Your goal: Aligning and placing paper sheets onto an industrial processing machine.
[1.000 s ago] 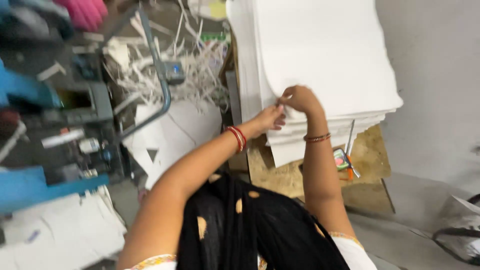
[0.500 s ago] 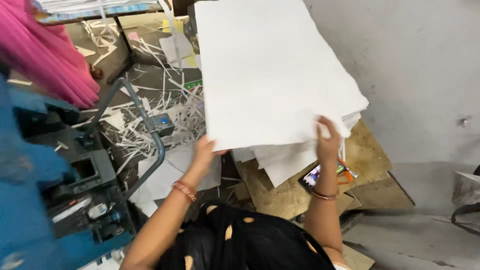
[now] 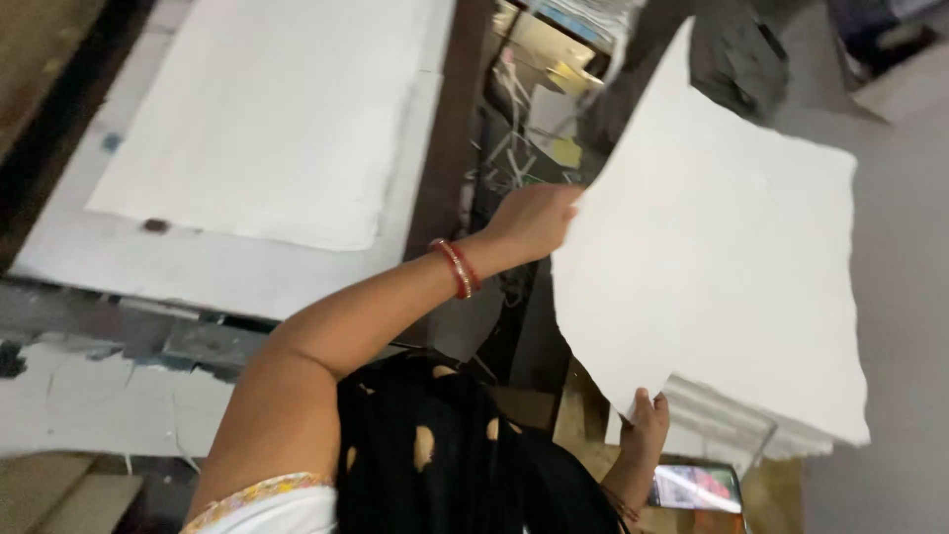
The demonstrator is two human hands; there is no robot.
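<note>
Left hand [image 3: 534, 220]: raised, fingers closed on the left edge of a large white sheet [image 3: 722, 267]. The grip is a pinch at the edge; thumb and fingers cannot be told apart because of blur. A red bangle [image 3: 457, 268] sits on the wrist just behind the hand.

Right hand [image 3: 645, 427]: lower down, fingers curled onto the bottom corner of the same sheet. The fingertips show in front of the paper; the palm is hidden behind it.

Sheet: held in the air between the two hands, tilted, its far corner well above and beyond the left hand. Its edges are rough and uneven. It hangs clear of everything below it.

Stack [image 3: 727, 423]: white paper, just right of the right hand and under the sheet's lower edge. Only its edge shows. It rests on a brown board [image 3: 578, 420], which lies just left of the right hand.

Phone [image 3: 695, 488]: lit screen, lying just below and right of the right hand, near the stack.

Table [image 3: 257, 277]: pale surface, well to the left of the left hand. A second white sheet [image 3: 267, 114] lies flat on it.

Scraps [image 3: 514, 109]: paper strips and offcuts, beyond the left hand, in the gap between the table and the held sheet. Detail is blurred.

Black garment [image 3: 445, 455] with pale spots: below both forearms, near the camera.
</note>
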